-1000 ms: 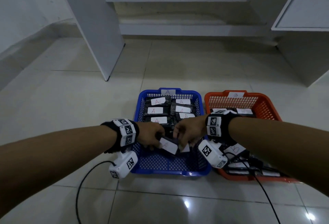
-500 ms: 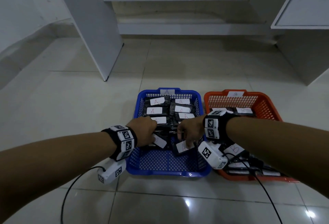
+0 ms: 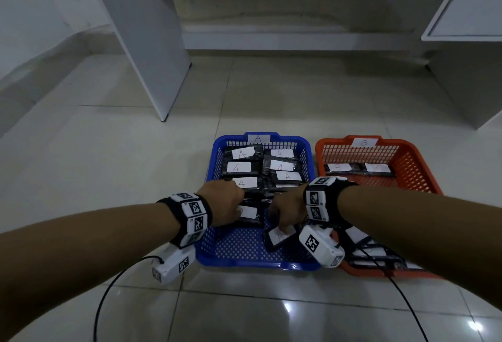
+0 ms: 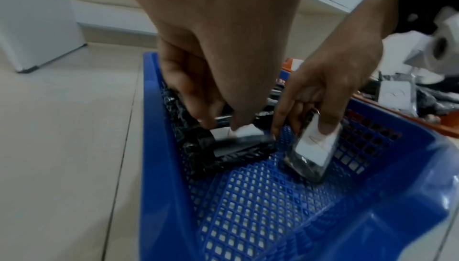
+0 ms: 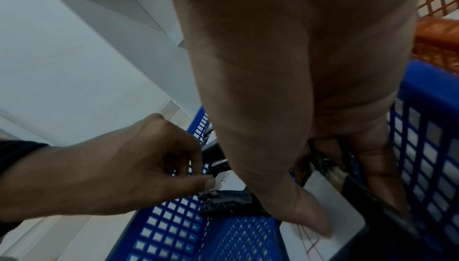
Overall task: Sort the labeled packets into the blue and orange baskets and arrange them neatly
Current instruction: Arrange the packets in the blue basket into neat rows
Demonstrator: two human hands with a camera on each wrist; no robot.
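While my right hand point(image 3: 288, 212) pinches a labeled packet point(image 3: 279, 235) at five o'clock in the blue basket point(image 3: 244, 260), my left hand point(image 3: 225, 206) pinches another point(image 3: 248, 212) at nine; next, I judge, square both into rows. Orange basket point(image 3: 413, 162) lies at two o'clock on the glossy tiled floor point(image 3: 108, 151), white cabinets point(image 3: 152, 29) beyond.

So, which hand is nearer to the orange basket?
Right. The right hand holds a packet in the blue basket, on the side next to the orange basket; the left hand is farther away.
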